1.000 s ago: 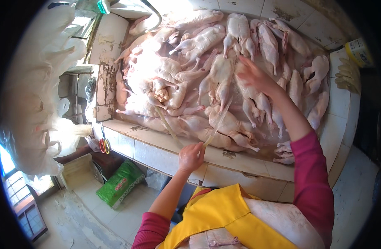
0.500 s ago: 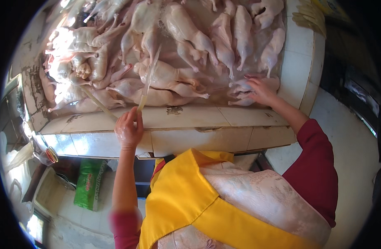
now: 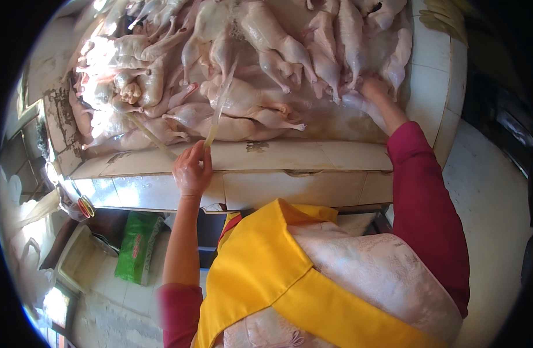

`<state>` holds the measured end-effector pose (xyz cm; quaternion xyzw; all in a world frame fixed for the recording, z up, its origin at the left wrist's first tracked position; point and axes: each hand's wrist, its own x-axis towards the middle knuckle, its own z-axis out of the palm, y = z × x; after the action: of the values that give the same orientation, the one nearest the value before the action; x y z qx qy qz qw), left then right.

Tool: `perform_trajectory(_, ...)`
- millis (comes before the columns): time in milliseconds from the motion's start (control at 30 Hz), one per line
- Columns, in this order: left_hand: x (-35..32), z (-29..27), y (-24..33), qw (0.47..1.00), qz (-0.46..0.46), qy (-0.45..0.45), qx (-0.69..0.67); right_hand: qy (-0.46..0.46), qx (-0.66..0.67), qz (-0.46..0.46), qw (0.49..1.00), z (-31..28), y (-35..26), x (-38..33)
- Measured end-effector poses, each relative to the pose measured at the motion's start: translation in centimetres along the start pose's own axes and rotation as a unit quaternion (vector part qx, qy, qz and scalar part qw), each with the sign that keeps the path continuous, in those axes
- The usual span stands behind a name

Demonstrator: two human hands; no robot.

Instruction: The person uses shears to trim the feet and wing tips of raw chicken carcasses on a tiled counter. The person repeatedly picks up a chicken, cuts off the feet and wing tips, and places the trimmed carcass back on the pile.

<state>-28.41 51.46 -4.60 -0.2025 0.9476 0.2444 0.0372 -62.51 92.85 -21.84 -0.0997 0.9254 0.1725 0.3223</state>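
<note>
My left hand (image 3: 191, 169) is closed around a pale hose (image 3: 209, 138) over the near tiled edge of the basin. Water (image 3: 225, 95) streams from the hose away from me, onto the plucked poultry carcasses (image 3: 246, 100). My right hand (image 3: 375, 90) reaches into the basin's right side, low against a pale carcass (image 3: 364, 104). Its fingers are hidden among the carcasses and the water, so their grip does not show. Several longer carcasses (image 3: 350, 43) lie just beyond that hand.
A white tiled rim (image 3: 318, 153) borders the basin in front of me. Rubber gloves (image 3: 443, 20) lie on its far right corner. On the floor at left are a green bag (image 3: 136, 249) and a pale tub (image 3: 75, 261).
My right hand has moved farther into the basin, and the carcass near it has shifted away from the near rim. My left hand still holds the running hose. The view has shifted slightly.
</note>
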Motion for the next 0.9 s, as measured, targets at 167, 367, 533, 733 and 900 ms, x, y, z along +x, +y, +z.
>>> perform_trajectory(167,0.1,-0.1,0.2,1.0,0.002,0.009,0.007,-0.039,-0.05,-0.182,0.981,-10.9,-8.9,-7.6)
perform_trajectory(367,0.1,0.0,0.0,1.0,0.003,0.004,-0.004,-0.114,0.182,-0.419,0.882,-6.4,-18.3,-13.6)
perform_trajectory(533,-0.1,-0.2,-0.1,1.0,-0.01,-0.002,-0.007,-0.009,0.047,-0.413,0.91,-7.2,-19.2,-12.8)
perform_trajectory(733,0.0,0.0,-0.3,1.0,-0.003,0.002,-0.001,-0.161,0.18,-0.369,0.898,-6.7,-20.4,-5.5)
perform_trajectory(900,0.3,-0.2,-0.1,1.0,0.006,0.007,0.002,-0.307,0.393,-0.363,0.787,-6.7,-18.5,-1.2)
